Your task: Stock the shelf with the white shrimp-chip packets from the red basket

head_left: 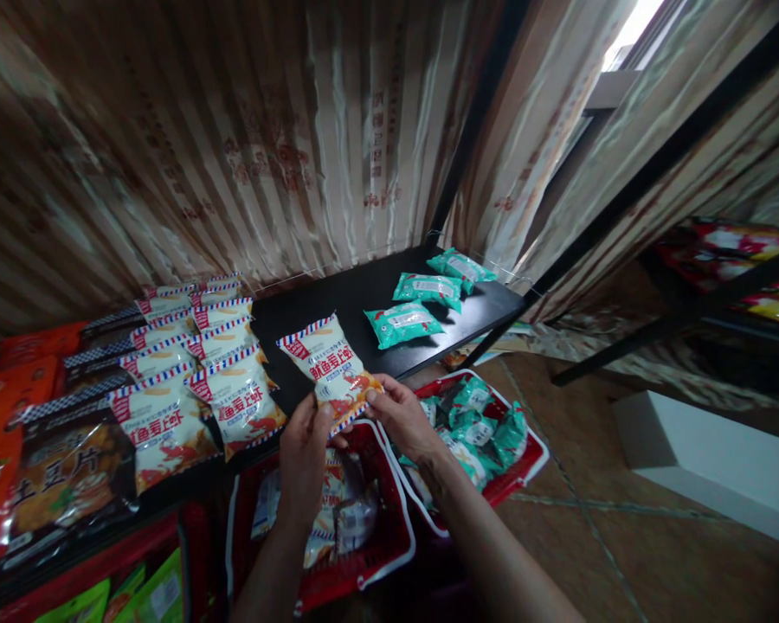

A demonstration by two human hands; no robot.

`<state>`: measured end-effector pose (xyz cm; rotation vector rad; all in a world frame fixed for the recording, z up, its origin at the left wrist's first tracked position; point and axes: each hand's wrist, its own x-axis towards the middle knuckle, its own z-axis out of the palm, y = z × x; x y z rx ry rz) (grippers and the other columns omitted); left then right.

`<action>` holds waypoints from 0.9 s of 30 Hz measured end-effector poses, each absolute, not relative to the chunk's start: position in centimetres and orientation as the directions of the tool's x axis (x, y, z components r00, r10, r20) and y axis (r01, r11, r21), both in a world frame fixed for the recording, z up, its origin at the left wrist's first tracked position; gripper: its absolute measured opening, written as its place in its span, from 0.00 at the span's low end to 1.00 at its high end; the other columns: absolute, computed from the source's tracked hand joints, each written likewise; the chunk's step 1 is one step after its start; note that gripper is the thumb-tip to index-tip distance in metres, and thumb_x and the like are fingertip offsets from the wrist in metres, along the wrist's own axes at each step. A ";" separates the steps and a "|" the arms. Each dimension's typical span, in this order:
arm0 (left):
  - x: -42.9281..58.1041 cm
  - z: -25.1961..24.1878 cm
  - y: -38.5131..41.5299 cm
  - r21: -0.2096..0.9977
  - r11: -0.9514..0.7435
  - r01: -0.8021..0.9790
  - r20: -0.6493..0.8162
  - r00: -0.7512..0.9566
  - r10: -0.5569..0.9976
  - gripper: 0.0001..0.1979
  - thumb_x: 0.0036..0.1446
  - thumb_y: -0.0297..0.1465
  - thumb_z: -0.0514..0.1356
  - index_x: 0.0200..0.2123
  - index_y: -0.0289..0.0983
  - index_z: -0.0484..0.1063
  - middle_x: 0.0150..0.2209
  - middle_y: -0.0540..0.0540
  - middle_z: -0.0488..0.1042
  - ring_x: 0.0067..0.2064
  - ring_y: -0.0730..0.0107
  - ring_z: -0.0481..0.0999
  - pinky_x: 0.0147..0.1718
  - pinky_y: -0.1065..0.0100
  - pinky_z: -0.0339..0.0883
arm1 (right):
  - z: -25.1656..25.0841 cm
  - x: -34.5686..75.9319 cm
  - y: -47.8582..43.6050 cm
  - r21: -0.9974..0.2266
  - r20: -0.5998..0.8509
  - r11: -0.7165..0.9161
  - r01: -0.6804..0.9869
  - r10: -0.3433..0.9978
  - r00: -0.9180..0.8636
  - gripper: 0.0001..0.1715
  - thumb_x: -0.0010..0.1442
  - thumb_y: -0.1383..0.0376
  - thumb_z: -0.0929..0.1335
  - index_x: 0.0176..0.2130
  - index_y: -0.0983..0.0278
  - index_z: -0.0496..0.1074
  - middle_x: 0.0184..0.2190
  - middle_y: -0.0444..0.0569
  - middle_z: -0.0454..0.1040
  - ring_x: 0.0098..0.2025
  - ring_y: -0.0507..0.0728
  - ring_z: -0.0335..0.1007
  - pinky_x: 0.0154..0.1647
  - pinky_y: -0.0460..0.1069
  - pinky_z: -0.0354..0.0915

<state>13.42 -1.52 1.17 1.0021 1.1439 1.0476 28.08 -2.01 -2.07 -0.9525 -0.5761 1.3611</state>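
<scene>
A white snack bag (330, 363) with a red-and-blue striped edge is held by its lower end between both hands, above the front of the black shelf (299, 305). My left hand (305, 446) grips its lower left corner, and my right hand (406, 418) pinches the lower right corner. Matching bags (237, 402) stand in two rows on the shelf to the left. Three teal packets (403, 324) lie at the shelf's right end. Below my hands, a red basket (399, 554) contains more of the white bags.
A second red basket (537, 463) with teal packets sits on the tiled floor. Dark bags (71, 484) and orange bags (35, 381) are at the left. A white box (714, 459) lies right; black posts and a curtain border the shelf.
</scene>
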 end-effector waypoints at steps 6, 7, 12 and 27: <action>14.2 0.5 -1.4 0.980 0.185 -0.078 -0.183 0.027 0.983 0.19 0.53 0.41 0.57 0.45 0.35 0.72 0.26 0.51 0.74 0.19 0.78 0.64 0.17 0.75 0.57 | -2.3 27.6 -2.6 -0.812 -0.192 -0.139 -0.567 0.981 0.034 0.20 0.43 0.60 0.77 0.37 0.62 0.73 0.26 0.43 0.76 0.25 0.50 0.71 0.24 0.43 0.66; 14.3 0.3 -1.4 0.981 0.184 -0.057 -0.183 0.013 0.983 0.19 0.53 0.42 0.58 0.43 0.35 0.72 0.23 0.52 0.72 0.18 0.79 0.62 0.16 0.75 0.55 | -2.4 27.4 -2.6 -0.815 -0.193 -0.147 -0.561 0.981 0.024 0.20 0.43 0.60 0.77 0.37 0.63 0.73 0.26 0.43 0.76 0.25 0.50 0.71 0.24 0.43 0.66; 14.6 -0.4 -1.4 0.981 0.191 -0.020 -0.192 -0.014 0.981 0.15 0.50 0.42 0.60 0.34 0.35 0.72 0.22 0.52 0.70 0.19 0.78 0.61 0.19 0.75 0.56 | -3.0 27.0 -2.5 -0.850 -0.202 -0.155 -0.504 0.978 0.040 0.19 0.41 0.58 0.78 0.30 0.67 0.75 0.22 0.43 0.75 0.23 0.49 0.68 0.24 0.43 0.64; 14.2 -0.6 -0.6 0.976 0.202 -0.087 -0.203 -0.007 0.979 0.16 0.48 0.42 0.60 0.32 0.35 0.72 0.24 0.51 0.72 0.21 0.76 0.65 0.20 0.74 0.58 | -3.3 26.8 -2.6 -0.838 -0.161 -0.032 -0.545 0.968 0.191 0.18 0.47 0.55 0.75 0.36 0.63 0.74 0.29 0.44 0.76 0.27 0.50 0.70 0.28 0.44 0.66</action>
